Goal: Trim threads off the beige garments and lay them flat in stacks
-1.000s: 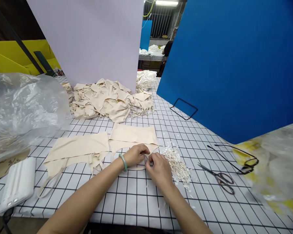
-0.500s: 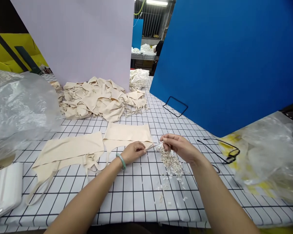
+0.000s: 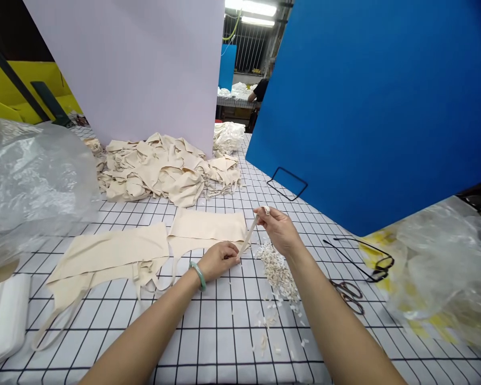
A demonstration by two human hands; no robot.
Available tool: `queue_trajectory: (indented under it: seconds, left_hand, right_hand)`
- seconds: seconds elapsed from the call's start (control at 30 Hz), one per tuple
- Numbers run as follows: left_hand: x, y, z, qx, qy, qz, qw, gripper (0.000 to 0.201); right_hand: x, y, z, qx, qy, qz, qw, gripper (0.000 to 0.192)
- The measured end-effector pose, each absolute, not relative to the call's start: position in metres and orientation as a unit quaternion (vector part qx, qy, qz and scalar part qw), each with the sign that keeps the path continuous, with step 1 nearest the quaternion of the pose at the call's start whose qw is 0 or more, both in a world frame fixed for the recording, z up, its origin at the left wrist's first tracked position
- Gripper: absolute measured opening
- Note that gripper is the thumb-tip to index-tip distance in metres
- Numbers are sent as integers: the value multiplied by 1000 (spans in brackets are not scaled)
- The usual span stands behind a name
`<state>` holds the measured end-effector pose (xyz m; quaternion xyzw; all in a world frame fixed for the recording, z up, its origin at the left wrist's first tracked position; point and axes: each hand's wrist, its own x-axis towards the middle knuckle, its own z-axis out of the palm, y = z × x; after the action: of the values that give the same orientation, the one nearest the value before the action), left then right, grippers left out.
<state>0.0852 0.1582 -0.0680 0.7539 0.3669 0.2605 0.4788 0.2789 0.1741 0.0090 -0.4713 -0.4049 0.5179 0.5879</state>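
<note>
My left hand (image 3: 219, 261), with a green bangle at the wrist, rests on the checked cloth and pinches the lower end of a narrow cream strap (image 3: 248, 238). My right hand (image 3: 279, 231) is raised above it, fingers closed on the strap's upper end, where a small pale bit sticks up. Stretched between both hands, the strap slants up to the right. Beside my left hand a flat cream strappy top (image 3: 208, 225) lies on the table; another such top (image 3: 112, 250) lies left of it, its straps loose. Below my right hand is a heap of tiny pale clippings (image 3: 278, 272).
A big pile of cream garments (image 3: 160, 168) sits at the back. Clear plastic bags (image 3: 36, 176) bulge at left and right. Glasses (image 3: 379, 267) and scissors (image 3: 348, 295) lie on the right. A blue panel (image 3: 364, 107) and a pale panel (image 3: 136, 69) stand behind.
My right hand has moved up and slightly left, away from the clippings, drawing the strap upright. My left hand has hardly moved. The scissors now show more fully beside my right forearm.
</note>
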Motion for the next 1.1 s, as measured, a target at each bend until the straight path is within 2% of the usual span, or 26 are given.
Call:
queue_trajectory:
  seconds: [0.13, 0.17, 0.27, 0.37, 0.5, 0.8, 0.97, 1.03, 1.1]
  left_hand:
    - [88, 156, -67, 753, 374, 274, 466, 9]
    - [89, 155, -63, 744, 384, 297, 459, 9]
    - [90, 152, -41, 676, 420, 425, 431, 27]
    - [89, 148, -14, 595, 415, 495, 479, 25]
    - [87, 142, -1, 540, 402, 493, 552, 15]
    - [75, 133, -17, 497, 425, 400, 642, 18]
    - [69, 130, -32, 629, 427, 368, 535, 12]
    - [67, 137, -41, 709, 430, 357, 429, 10]
    - [66, 151, -51, 781, 431, 331, 307, 17]
  right_hand:
    - [259, 172, 14, -431, -380, 557, 600, 36]
    - [254, 168, 14, -438, -381, 564, 587, 36]
    - [240, 153, 10, -499, -412, 541, 538, 38]
    - [228, 135, 6, -553, -464, 484, 494, 37]
    - [221, 118, 4, -571, -504, 452, 464, 37]
    - [224, 92, -12, -577, -533, 472, 401, 39]
    - [227, 82, -30, -594, -536, 455, 391, 40]
    - [229, 86, -36, -612, -519, 446, 397, 39]
    - [232, 97, -42, -638, -494, 435, 400, 35]
